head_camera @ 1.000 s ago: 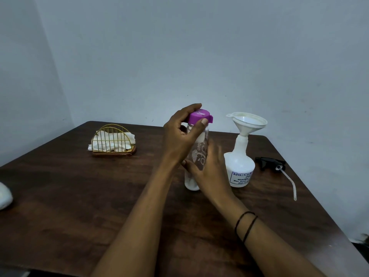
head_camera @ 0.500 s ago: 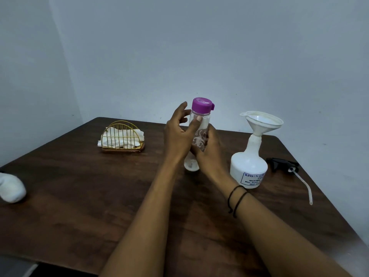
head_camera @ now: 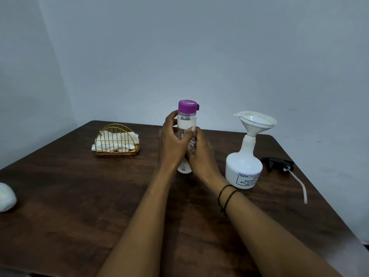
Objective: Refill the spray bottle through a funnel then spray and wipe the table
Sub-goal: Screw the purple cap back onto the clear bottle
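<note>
In the head view we are sitting at a dark brown wood table [head_camera: 79, 196] by plain pale walls [head_camera: 199, 47], our left hand [head_camera: 171, 144] and right hand [head_camera: 201, 154] are both wrapping the clear bottle [head_camera: 186, 124] with its purple lid [head_camera: 187, 106], the white spray bottle [head_camera: 243, 168] is standing just right of it with the funnel [head_camera: 255, 121] sitting in its neck, the black sprayer top [head_camera: 277, 163] is lying further right, a gold wire holder [head_camera: 115, 142] with white napkins is resting far left.

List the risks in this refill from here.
1. The funnel leans in the neck of the white spray bottle; a fast pour from the water bottle may tip it or spill onto the table.
2. The purple cap is on; opening it with both hands gripping the body might squeeze water out.
3. The trigger head lies near the table edge and may get knocked off.
</note>
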`<control>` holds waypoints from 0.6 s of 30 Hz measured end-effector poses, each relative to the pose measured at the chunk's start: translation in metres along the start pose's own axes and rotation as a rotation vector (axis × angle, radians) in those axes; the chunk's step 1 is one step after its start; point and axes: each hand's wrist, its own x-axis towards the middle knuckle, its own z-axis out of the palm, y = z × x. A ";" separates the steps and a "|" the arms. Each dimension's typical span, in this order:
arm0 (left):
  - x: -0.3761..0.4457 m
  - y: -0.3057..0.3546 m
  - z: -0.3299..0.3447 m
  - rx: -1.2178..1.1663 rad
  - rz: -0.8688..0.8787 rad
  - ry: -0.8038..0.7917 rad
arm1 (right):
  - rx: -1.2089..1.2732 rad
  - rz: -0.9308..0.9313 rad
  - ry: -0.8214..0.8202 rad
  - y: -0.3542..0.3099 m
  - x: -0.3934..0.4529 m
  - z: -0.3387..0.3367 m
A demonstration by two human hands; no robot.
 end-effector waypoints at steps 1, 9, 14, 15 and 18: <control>0.000 0.000 0.000 0.013 0.006 0.001 | -0.011 0.000 -0.006 0.000 -0.001 -0.001; -0.004 -0.003 0.001 0.052 -0.023 0.000 | -0.211 -0.048 0.016 -0.009 -0.029 -0.032; -0.009 0.015 0.001 0.103 0.075 0.166 | -0.216 -0.388 0.301 -0.031 -0.049 -0.074; -0.011 0.022 0.001 0.106 0.131 0.233 | -0.219 -0.479 0.391 -0.036 -0.052 -0.087; -0.019 0.040 0.008 0.020 0.265 0.355 | -0.197 -0.620 0.609 -0.040 -0.055 -0.121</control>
